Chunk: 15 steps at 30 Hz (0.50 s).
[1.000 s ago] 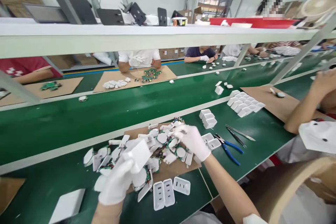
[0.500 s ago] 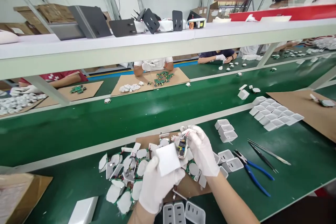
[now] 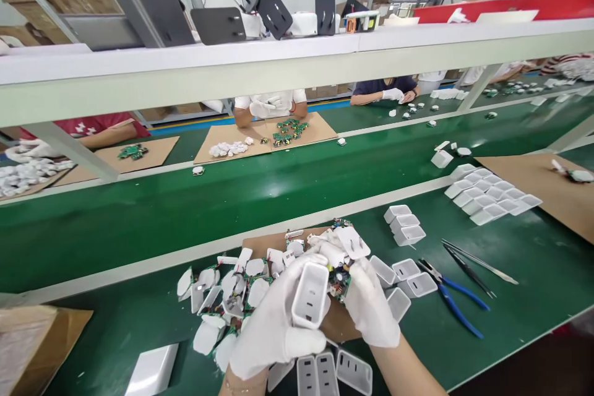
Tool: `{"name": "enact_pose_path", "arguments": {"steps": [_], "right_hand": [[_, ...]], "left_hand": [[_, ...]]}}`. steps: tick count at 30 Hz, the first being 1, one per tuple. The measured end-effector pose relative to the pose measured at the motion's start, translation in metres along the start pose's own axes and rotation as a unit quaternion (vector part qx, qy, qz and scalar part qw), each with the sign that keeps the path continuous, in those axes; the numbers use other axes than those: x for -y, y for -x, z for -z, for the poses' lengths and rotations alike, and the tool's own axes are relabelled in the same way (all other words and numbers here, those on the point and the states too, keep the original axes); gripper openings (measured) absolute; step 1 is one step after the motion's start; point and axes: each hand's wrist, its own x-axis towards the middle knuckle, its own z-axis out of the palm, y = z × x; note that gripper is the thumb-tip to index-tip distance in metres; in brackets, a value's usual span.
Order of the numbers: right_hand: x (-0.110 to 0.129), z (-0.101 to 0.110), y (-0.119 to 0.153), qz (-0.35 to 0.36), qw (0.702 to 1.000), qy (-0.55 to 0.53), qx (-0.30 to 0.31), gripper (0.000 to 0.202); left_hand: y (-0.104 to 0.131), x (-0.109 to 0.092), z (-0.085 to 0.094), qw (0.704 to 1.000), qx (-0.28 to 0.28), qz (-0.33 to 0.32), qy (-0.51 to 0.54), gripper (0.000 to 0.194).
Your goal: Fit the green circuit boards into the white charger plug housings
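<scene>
Lower centre of frame, left to right: left hand [image 3: 273, 325] grips a slotted white housing [image 3: 310, 297], open side facing the camera; just beside it, right hand [image 3: 371, 304] pinches a circuit assembly [image 3: 340, 279]. Step, judged: bringing both together. Next move likely calls for careful alignment.

Left of left hand [image 3: 269, 331]: heap of parts [image 3: 257, 292] on bench [image 3: 132, 297] | right of right hand [image 3: 372, 308]: pliers [image 3: 440, 281], then tweezers [image 3: 468, 268] | behind both hands: conveyor belt [image 3: 153, 216] | before them: several cases [image 3: 307, 378]
</scene>
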Motion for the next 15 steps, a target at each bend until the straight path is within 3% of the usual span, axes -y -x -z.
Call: {"name": "enact_pose_path", "arguments": {"steps": [2, 8, 13, 15], "right_hand": [[-0.004, 0.002, 0.003, 0.014, 1.000, 0.000, -0.007, 0.051], [-0.003, 0.033, 0.014, 0.061, 0.993, 0.106, 0.006, 0.044], [0.027, 0.047, 0.020, 0.018, 0.988, 0.135, 0.072, 0.044], [0.033, 0.045, 0.019, -0.017, 0.992, 0.098, 0.079, 0.050]], "left_hand": [[0.000, -0.013, -0.002, 0.997, 0.029, -0.004, -0.076, 0.084], [0.005, -0.018, -0.008, 0.996, 0.078, -0.012, -0.048, 0.080], [0.010, -0.014, -0.010, 0.993, 0.109, -0.021, -0.039, 0.081], [0.012, -0.014, -0.006, 0.995, 0.085, -0.015, -0.056, 0.078]]}}
